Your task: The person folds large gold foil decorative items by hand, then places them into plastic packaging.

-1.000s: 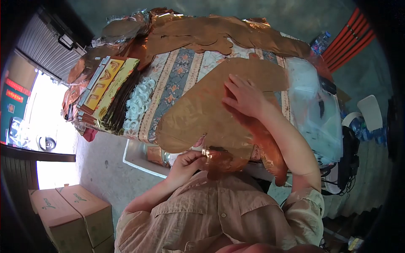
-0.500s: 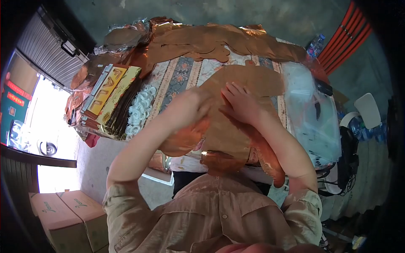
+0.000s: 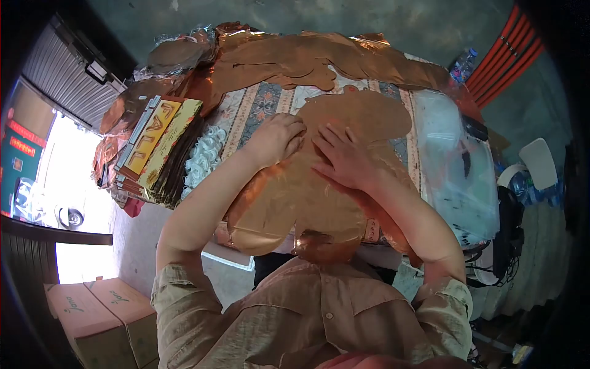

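A large copper-brown foil sheet with rounded lobes (image 3: 326, 203) lies in front of me on the patterned tablecloth, its near end at the table's front edge. My right hand (image 3: 341, 154) rests flat on it with the fingers spread. At the sheet's left edge, my left hand (image 3: 279, 138) has its fingers curled together; what they hold, if anything, is hidden. More brown foil pieces (image 3: 295, 58) lie along the table's far side.
Left on the table are a stack of FALL packets (image 3: 161, 141) and white rings (image 3: 203, 157). Clear plastic bags (image 3: 455, 166) lie at the right, with a bottle (image 3: 464, 61) beyond. Cartons (image 3: 101, 307) stand on the floor at lower left.
The foil sheet has shifted and its lobes lie more spread out towards the lower left. My left hand has moved slightly up, and my right hand a little left and down.
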The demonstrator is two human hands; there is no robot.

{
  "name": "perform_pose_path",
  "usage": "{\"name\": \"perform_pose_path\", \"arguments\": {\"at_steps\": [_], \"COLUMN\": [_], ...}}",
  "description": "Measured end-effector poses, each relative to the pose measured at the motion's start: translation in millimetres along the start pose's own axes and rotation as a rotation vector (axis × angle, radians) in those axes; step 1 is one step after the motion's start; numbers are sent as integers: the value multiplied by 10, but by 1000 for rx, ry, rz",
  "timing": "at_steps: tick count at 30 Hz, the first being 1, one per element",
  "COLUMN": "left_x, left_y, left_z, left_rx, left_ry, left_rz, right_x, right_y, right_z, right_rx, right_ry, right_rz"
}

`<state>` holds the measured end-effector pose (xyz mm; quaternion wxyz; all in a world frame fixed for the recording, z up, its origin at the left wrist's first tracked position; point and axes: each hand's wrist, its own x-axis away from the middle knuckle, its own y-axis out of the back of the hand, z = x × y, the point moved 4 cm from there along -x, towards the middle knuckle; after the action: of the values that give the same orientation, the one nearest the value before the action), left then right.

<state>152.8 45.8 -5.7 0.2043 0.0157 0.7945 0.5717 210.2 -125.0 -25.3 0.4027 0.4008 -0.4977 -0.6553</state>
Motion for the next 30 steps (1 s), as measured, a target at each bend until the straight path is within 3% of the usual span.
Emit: {"name": "perform_pose_path", "arguments": {"at_steps": [4,9,16,30], "left_x": [-24,-134,-117,-81], "left_y": [-6,-56,-83,-187], "left_z": [143,165,167,343], "left_rx": [84,-95,-92,88], "left_ry": [78,53,36,68], "left_rz": [-22,-26,-15,-135], "right_x": [-7,-2,23,-15], "right_y": [3,27,15,-14], "right_z": [34,30,9,-3], "right_rx": [-6,-4,2,0], "right_ry": [8,19,7,29], "right_rz": [-20,-22,-44,-55]}}
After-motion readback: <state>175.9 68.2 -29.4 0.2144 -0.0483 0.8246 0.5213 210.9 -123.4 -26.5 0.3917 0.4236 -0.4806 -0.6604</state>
